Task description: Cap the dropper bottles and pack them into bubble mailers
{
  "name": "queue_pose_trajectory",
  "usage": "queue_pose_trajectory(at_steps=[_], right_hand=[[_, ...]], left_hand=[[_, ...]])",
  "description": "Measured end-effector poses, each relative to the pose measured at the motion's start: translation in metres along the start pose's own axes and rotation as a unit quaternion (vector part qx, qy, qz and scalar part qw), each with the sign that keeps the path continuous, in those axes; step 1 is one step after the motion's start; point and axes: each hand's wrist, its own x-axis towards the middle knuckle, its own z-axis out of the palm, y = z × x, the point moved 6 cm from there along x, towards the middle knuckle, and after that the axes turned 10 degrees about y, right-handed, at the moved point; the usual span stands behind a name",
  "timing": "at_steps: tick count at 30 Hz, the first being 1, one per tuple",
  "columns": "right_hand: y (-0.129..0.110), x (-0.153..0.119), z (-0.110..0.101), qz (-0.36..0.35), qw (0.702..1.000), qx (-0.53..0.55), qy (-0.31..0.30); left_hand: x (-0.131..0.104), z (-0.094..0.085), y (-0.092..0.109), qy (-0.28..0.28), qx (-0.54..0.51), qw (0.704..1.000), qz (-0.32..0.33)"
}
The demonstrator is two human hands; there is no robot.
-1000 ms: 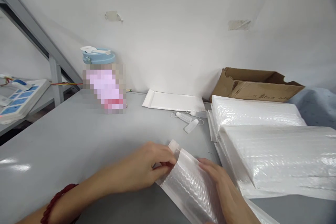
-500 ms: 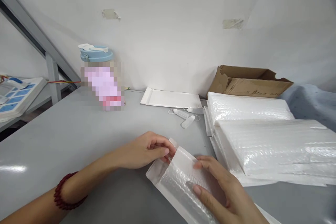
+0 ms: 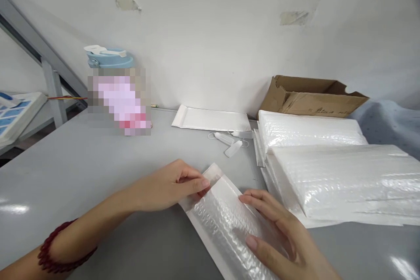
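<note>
A white bubble mailer [image 3: 226,223] lies slanted on the grey table in front of me, its flap end pointing up and left. My left hand [image 3: 188,183] is closed in a pinch at the mailer's mouth, thumb and fingers on the edge by the flap [image 3: 213,172]. My right hand [image 3: 278,232] grips the body of the mailer from the right, fingertips along its right side and thumb on its bubbled face. Whether anything is inside the mailer I cannot tell.
To the right are stacked bubble mailers [image 3: 344,179], with a cardboard box [image 3: 321,103] behind. Another flat mailer [image 3: 213,119] lies by the wall, near several small translucent plastic pieces with loops [image 3: 233,148]. A blue-lidded container [image 3: 110,58], partly pixelated, stands at back left.
My left fingers have drawn back from inside the mailer's mouth to its edge. The mailer now lies flatter, with more of the flap showing. The view has shifted slightly.
</note>
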Motion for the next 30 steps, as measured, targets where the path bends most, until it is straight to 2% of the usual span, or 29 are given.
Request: queue_pose_trajectory(at_steps=[7, 11, 13, 17, 19, 25, 30], right_hand=[[-0.005, 0.000, 0.004, 0.014, 0.999, 0.032, -0.020], [-0.010, 0.000, 0.006, 0.006, 0.998, 0.050, -0.032], [-0.011, -0.002, 0.006, 0.003, 0.998, 0.053, -0.026], [-0.004, -0.004, 0.006, 0.012, 0.998, 0.053, -0.007], [-0.001, -0.004, 0.008, 0.017, 0.998, 0.056, -0.014], [0.002, -0.004, 0.018, 0.027, 0.996, 0.071, -0.052], [0.003, -0.005, 0.021, 0.027, 0.994, 0.091, -0.049]], left_hand=[[-0.007, 0.011, 0.000, -0.090, -0.056, 0.994, -0.017], [-0.009, 0.013, 0.004, -0.118, -0.067, 0.991, -0.022], [-0.008, 0.014, 0.002, -0.108, -0.066, 0.992, -0.028], [-0.002, 0.007, -0.003, 0.010, -0.047, 0.999, -0.017], [-0.001, 0.005, -0.003, 0.038, -0.033, 0.999, -0.008], [-0.001, 0.007, 0.002, 0.022, 0.063, 0.998, 0.004], [-0.001, 0.010, 0.006, -0.015, 0.071, 0.997, 0.004]])
